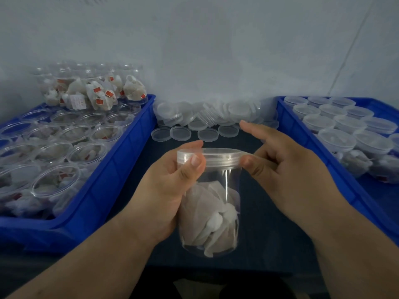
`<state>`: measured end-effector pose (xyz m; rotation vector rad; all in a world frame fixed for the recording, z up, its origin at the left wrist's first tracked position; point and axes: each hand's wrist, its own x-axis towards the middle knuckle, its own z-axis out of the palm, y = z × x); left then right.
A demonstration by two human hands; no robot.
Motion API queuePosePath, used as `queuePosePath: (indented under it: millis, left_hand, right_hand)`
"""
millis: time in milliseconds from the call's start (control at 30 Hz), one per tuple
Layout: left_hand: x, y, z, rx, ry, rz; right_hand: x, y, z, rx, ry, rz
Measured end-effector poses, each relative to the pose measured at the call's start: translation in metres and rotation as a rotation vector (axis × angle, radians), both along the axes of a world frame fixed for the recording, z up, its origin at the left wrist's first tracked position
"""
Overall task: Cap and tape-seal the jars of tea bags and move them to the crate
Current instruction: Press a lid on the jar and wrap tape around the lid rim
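A clear, smooth plastic jar, round and upright, holds soft white tea bags under a ribbed translucent lid. The left hand wraps its upper side with the thumb on the lid's edge. The right hand pinches the lid's right rim, forefinger straight. The jar is held between the hands above the dark table.

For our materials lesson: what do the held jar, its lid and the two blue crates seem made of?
Jar: likely clear glossy plastic; tea bags show through, a glare streak runs down it. Lid: translucent, slightly frosted plastic, ribbed rim. Left crate and right crate: opaque blue plastic, probably moulded, soft sheen on smooth walls.
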<state>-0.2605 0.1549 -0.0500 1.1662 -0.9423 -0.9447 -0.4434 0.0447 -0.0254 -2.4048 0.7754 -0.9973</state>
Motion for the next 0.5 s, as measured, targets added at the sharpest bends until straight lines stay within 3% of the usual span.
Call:
queuePosePath:
  millis: [200, 367, 500]
  left_hand:
    - [-0.001, -0.002, -0.001, 0.051, -0.187, 0.099]
    - [0.001, 0.0, -0.002, 0.111, -0.292, 0.101]
    - [0.002, -0.001, 0.0, 0.115, -0.164, 0.175]
  right_hand:
    - [0.002, 0.014, 0.001, -0.092, 0.104, -0.057]
    - [-0.004, 0.014, 0.009, -0.027, 0.126, -0.03]
    - [-0.011, 0.016, 0.019, 0.042, 0.065, 0.044]
